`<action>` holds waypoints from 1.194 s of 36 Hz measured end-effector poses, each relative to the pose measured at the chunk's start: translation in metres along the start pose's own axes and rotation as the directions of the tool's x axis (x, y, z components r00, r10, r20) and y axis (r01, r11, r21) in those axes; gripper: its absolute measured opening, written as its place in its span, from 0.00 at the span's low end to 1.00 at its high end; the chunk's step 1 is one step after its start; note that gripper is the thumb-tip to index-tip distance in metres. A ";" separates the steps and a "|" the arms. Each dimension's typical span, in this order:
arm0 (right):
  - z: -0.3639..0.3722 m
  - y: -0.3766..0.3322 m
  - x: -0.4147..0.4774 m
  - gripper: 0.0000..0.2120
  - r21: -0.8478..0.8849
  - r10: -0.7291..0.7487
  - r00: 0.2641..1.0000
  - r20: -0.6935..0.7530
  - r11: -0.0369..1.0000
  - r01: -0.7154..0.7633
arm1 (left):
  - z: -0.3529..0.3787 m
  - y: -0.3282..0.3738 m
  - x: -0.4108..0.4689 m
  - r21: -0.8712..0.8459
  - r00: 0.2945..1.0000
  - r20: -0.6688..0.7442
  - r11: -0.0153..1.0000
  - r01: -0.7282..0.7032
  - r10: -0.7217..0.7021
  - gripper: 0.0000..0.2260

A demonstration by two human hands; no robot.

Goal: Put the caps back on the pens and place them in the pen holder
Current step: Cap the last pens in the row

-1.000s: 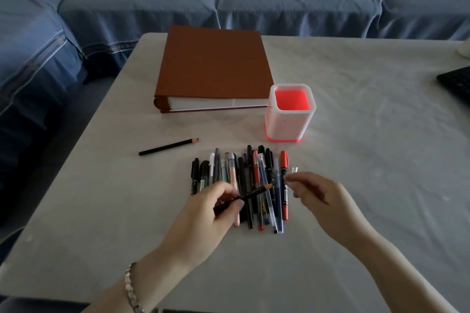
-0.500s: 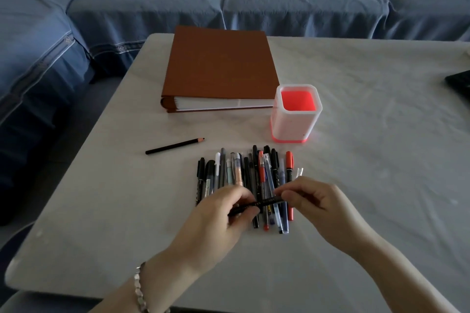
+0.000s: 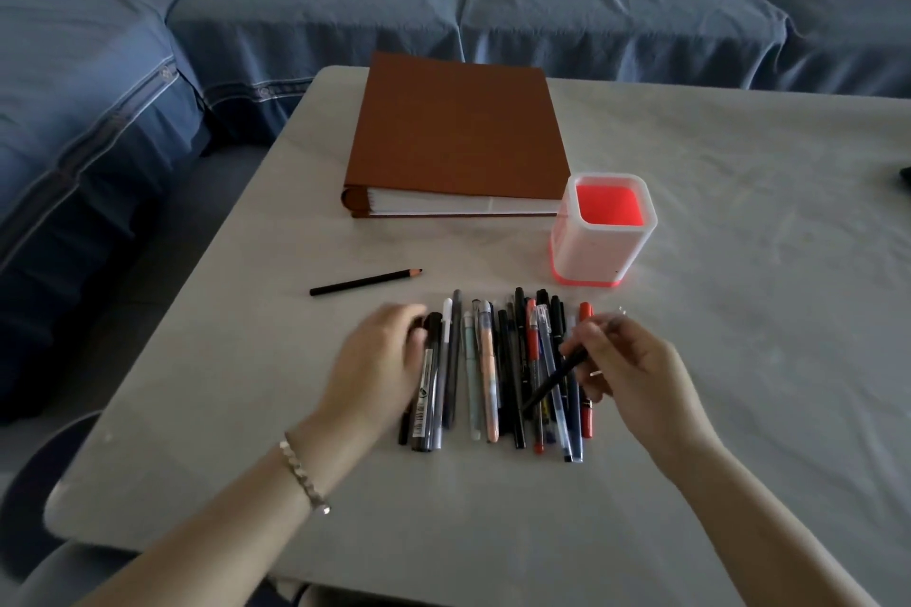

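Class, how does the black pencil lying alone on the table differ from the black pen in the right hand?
The lone pencil lies flat on the table, untouched; the held pen is pinched by the right hand. The lone pencil sits apart from the pen row; the held pen slants above it. Both are slim and black.

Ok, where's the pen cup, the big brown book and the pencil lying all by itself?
pen cup (image 3: 599, 251): head view, on its white front wall.
brown book (image 3: 458, 128): head view, middle of its top cover.
pencil (image 3: 365, 282): head view, middle of its black shaft.
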State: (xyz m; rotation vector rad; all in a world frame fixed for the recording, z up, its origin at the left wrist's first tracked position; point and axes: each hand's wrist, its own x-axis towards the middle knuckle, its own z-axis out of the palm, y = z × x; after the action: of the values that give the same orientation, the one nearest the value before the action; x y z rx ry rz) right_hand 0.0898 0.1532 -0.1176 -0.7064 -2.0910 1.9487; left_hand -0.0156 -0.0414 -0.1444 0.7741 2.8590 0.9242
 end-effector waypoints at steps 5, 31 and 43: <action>0.009 0.013 0.028 0.11 -0.335 -0.034 0.998 -0.046 0.942 0.017 | -0.003 -0.045 0.026 0.192 0.986 -0.079 0.968 0.161 -0.148 0.19; -0.029 0.054 0.039 0.14 -0.723 -0.019 0.974 -0.224 0.673 -0.153 | -0.005 0.015 0.006 0.051 0.999 0.032 0.998 -0.029 0.027 0.05; -0.029 0.033 0.029 0.05 -0.632 -0.031 0.988 -0.154 0.771 -0.074 | 0.002 0.046 -0.014 -0.223 0.987 0.158 0.975 -0.002 0.038 0.05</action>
State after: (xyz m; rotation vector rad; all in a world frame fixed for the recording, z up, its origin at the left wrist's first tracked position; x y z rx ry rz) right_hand 0.0847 0.1931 -0.1514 -0.9592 -2.6504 1.0942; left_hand 0.0179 -0.0146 -0.1218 0.8139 2.5591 1.1044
